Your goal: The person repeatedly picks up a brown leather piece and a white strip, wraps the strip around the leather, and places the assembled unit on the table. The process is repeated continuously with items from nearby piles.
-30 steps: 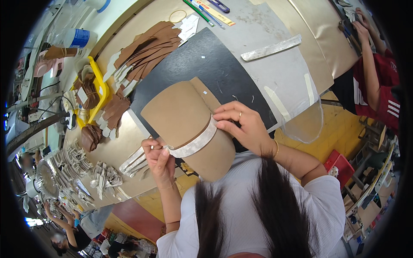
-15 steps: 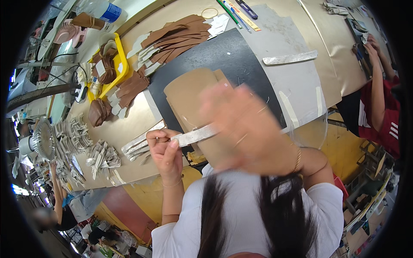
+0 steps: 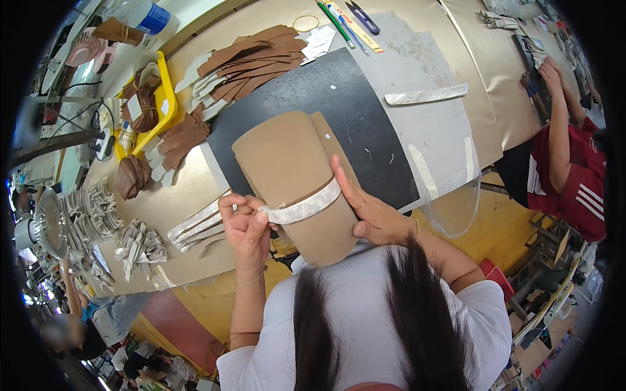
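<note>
A whitish, curved strip [image 3: 304, 206] lies across a brown panel [image 3: 284, 148] with a rounded far end. My left hand [image 3: 249, 229] pinches the strip's left end between thumb and fingers, beside the panel's left edge. On the right, my right hand [image 3: 383, 218] rests with its fingers stretched and thumb apart, against the panel's right edge by the strip's other end. Another brown piece [image 3: 324, 128] shows beneath the panel. They lie partly on a black mat [image 3: 385, 140], while the panel's near end reaches over the table edge toward my chest.
More whitish strips [image 3: 195, 225] lie left of my left hand. Another strip [image 3: 427, 94] is on the grey sheet at right. Brown pieces [image 3: 251, 62] fan out beyond the mat, near pens and thread snips [image 3: 362, 17]. A yellow tray [image 3: 168, 85] stands left. A co-worker's hands [image 3: 553, 73] are far right.
My right hand, blurred above the panel before, has moved down and right to the panel's edge. The strip is now fully visible across the panel. My left hand keeps its pinch.
</note>
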Demonstrator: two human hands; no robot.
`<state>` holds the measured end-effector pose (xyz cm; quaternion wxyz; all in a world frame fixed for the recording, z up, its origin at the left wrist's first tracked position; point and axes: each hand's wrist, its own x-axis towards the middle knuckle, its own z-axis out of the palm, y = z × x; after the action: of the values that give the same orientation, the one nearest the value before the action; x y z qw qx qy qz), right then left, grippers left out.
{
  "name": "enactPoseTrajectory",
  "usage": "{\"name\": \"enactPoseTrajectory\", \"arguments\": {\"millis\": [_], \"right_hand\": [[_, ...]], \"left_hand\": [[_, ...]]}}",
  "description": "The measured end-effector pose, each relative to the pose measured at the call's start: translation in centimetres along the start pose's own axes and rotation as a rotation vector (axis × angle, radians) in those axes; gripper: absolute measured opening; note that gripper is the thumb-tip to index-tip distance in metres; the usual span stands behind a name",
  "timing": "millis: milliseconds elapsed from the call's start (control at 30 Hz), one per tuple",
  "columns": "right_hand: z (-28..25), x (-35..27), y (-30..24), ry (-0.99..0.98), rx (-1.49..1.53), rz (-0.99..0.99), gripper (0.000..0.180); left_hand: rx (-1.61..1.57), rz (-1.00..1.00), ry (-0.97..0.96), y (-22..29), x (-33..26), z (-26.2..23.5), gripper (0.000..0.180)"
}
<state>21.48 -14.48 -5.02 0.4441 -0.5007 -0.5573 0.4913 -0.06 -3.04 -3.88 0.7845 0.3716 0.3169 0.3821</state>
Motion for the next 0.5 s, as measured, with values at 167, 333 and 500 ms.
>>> {"name": "enactPoseTrajectory", "arguments": {"millis": [167, 333, 500], "right_hand": [[-1.4, 0.0, 0.4, 0.016, 0.25, 0.194, 0.097], [-6.0, 2.2, -0.4, 0.332, -0.12, 0.188, 0.049], [-13.3, 1.0, 2.5, 0.521, -0.918, 0.129, 0.033]], "left_hand": [[0.01, 0.013, -0.021, -0.1, 0.0, -0.4, 0.039], [0.063, 0.065, -0.001, 1.5, -0.9, -2.7, 0.045], [0.467, 0.062, 0.139, 8.0, -4.0, -10.7, 0.017]]}}
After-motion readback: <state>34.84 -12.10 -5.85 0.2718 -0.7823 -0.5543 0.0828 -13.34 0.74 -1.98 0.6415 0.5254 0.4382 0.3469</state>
